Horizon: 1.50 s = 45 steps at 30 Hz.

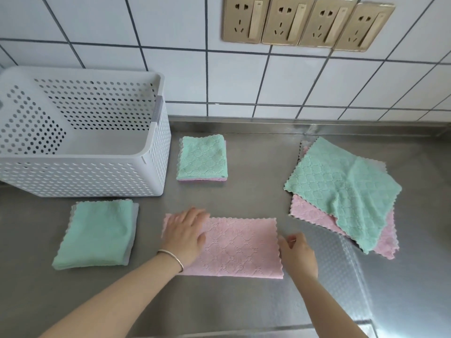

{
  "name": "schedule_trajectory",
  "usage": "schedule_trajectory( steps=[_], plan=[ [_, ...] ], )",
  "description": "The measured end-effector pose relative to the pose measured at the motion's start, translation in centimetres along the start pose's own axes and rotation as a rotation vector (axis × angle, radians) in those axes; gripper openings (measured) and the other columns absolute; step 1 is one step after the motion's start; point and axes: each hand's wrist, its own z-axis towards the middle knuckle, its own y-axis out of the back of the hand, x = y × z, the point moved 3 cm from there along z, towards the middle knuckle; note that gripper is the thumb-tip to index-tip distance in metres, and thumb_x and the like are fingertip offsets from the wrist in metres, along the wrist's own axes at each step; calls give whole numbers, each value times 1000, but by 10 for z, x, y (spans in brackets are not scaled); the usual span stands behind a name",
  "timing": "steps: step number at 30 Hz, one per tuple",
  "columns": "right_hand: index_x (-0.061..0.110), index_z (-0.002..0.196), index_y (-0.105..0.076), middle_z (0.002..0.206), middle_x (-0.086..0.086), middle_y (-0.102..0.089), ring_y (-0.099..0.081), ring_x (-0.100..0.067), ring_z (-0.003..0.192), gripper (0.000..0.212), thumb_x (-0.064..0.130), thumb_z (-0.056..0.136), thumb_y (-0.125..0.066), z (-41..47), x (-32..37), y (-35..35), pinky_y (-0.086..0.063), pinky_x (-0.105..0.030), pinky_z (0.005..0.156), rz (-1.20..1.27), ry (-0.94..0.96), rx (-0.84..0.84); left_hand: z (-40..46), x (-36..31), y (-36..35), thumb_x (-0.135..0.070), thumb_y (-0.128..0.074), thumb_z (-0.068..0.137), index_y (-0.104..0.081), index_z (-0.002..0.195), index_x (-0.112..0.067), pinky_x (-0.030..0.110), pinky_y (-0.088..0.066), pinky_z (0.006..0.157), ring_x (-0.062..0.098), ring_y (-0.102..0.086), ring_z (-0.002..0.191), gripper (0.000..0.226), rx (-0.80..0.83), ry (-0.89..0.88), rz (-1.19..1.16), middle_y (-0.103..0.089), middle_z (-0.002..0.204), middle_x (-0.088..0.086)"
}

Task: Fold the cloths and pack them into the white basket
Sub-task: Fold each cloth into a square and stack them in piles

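The right hand (296, 254) pinches the right edge of a half-folded pink cloth (234, 250) while the left hand (185, 232), fingers spread, presses its left end flat on the steel bench (244, 196). The next fold would go best with that edge carried straight across to meet the pinned end, scalloped edges aligned. Around them lie a folded green cloth (97, 235), a small folded stack (202, 158), an unfolded heap (341, 191) and the white basket (83, 132), apparently empty, at back left.
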Motion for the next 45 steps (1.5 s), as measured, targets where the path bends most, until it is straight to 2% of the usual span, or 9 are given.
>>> schedule_trajectory(
  steps=[5, 8, 12, 16, 20, 22, 25, 34, 45],
  plan=[
    [13, 113, -51, 114, -6, -56, -55, -26, 102, 31, 29, 87, -51, -39, -13, -19, -40, -33, 80, -12, -49, 61, -12, -40, -39, -67, -35, 68, -49, 121, -37, 56, -49, 88, 20, -35, 131, 62, 291, -241, 188, -57, 131, -9],
    [13, 120, -51, 122, -6, -52, -50, -25, 114, 43, 37, 85, -49, -46, -14, -25, -39, -33, 88, -113, -108, 67, -17, -40, -51, -73, -34, 64, -43, 128, -36, 56, -22, 101, 25, 0, 145, 74, 399, -204, 214, -40, 145, -1],
    [19, 116, -61, 119, -7, -55, -50, -27, 114, 44, 43, 84, -42, -46, -12, -26, -43, -34, 92, -212, -148, 118, -10, -43, -45, -76, -20, 59, -13, 146, -31, 49, 2, 115, 13, 39, 134, 98, 398, -186, 96, 3, 157, 10],
    [15, 101, -64, 107, -5, -56, -56, -26, 98, 24, 21, 81, -53, -55, 2, -21, -47, -34, 80, -132, 18, -117, -5, -60, -23, -71, -30, 75, -13, 148, -22, 42, -1, 119, 19, 11, 146, 89, 500, -33, -144, 7, 158, 0],
    [19, 73, -60, 77, 1, -59, -56, -25, 69, 15, 13, 59, -61, -89, 44, -29, -43, -32, 55, -38, 473, -392, 6, -70, 13, -57, -45, 83, -66, 102, -20, 31, -40, 89, 23, -58, 108, 47, 398, 354, -901, -67, 111, 8],
    [25, 74, -53, 79, 5, -59, -49, -19, 70, 18, 19, 57, -55, -104, 68, -38, -38, -28, 56, -55, 703, -397, 10, -62, 23, -43, -52, 86, -59, 64, -17, 30, -37, 70, 27, -54, 72, 35, 332, 474, -1036, -59, 67, 8],
    [23, 80, -53, 93, 4, -57, -46, -17, 77, 21, 16, 60, -55, -117, 89, -55, -32, -25, 61, -49, 946, -347, 9, -35, 28, -30, -53, 89, -45, 54, -17, 29, -34, 64, 23, -46, 66, 38, 256, 592, -926, -47, 55, 3],
    [18, 131, -44, 137, -1, -53, -36, -16, 126, 94, 42, 44, -72, -100, 77, -108, -55, -32, 87, -414, 905, -39, -27, 38, 17, -19, -41, 94, -53, 79, -6, 32, -34, 67, 36, -56, 86, 23, 175, 823, -838, -63, 90, 22],
    [18, 132, -43, 135, 0, -56, -35, -17, 127, 91, 54, 52, -66, -99, 80, -124, -54, -35, 87, -533, 885, -19, -43, 50, -1, -26, -47, 92, -47, 77, -13, 29, -31, 63, 27, -46, 74, 20, 128, 924, -683, -64, 93, 20]
  ],
)
